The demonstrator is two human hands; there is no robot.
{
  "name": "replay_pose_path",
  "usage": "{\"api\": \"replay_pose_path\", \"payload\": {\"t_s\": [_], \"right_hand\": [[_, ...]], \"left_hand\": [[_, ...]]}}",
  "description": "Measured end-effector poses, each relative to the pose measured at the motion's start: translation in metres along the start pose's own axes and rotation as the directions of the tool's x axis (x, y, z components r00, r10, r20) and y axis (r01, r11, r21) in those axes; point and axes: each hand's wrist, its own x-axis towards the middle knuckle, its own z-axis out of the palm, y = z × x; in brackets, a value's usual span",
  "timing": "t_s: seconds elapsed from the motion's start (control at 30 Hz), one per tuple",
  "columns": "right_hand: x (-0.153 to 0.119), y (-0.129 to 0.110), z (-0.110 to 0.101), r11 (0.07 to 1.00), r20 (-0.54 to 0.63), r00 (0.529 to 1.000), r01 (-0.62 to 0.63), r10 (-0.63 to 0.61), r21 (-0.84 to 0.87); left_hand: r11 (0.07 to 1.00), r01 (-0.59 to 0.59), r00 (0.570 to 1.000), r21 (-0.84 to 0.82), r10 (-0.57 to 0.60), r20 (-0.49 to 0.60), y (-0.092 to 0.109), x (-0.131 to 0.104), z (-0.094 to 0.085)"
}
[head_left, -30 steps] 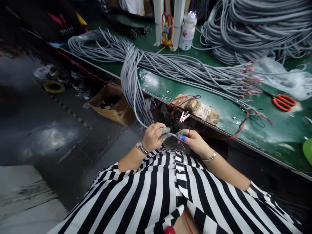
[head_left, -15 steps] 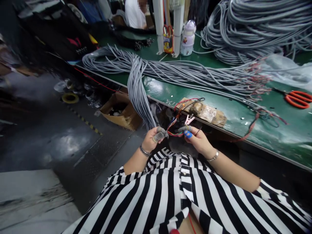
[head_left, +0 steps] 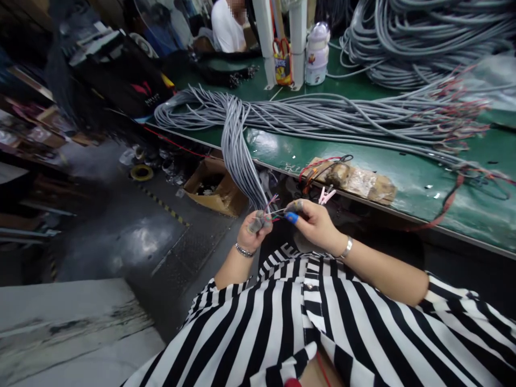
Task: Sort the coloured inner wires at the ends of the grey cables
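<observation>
Thin coloured wires point(head_left: 272, 213) stretch between my two hands. My left hand point(head_left: 253, 229), with grey covers on its fingertips, pinches them where they come out at the end of a grey cable. My right hand point(head_left: 312, 219), with blue tape round the thumb, pinches the other ends of some wires. Behind my left hand, a bundle of grey cables point(head_left: 238, 150) hangs down over the table edge. Beyond my right hand, a pale pink clip point(head_left: 326, 195) sits at the edge beside a tape-wrapped wooden block point(head_left: 357, 181).
Long grey cables with stripped red ends point(head_left: 459, 121) lie along the green table point(head_left: 282, 149). Big cable coils point(head_left: 427, 43), a lidded bottle point(head_left: 317, 56) and scissors in a holder point(head_left: 282, 67) stand farther back. Below is a cardboard box point(head_left: 217, 188). A person point(head_left: 228, 27) sits beyond.
My right hand has moved left, closer to my left hand, and now pinches thin wires. The wire ends fan out above my left hand. The view has turned slightly left.
</observation>
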Motion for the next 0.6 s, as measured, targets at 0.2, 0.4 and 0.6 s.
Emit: {"api": "replay_pose_path", "payload": {"t_s": [0.2, 0.4, 0.6], "right_hand": [[-0.014, -0.006, -0.024, 0.989, -0.184, 0.982, -0.057, 0.031, -0.139], [-0.018, -0.022, -0.035, 0.976, -0.103, 0.979, 0.16, -0.177, -0.149], [-0.034, 0.016, -0.043, 0.949, -0.17, 0.945, -0.243, 0.278, 0.199]], "left_hand": [[0.994, -0.034, 0.999, -0.102, 0.037, 0.024, 0.006, 0.003, -0.007], [0.989, -0.118, 0.987, -0.087, 0.127, 0.096, 0.001, 0.006, -0.005], [0.975, -0.214, 0.977, 0.067, 0.213, 0.01, 0.0, 0.02, -0.002]]}}
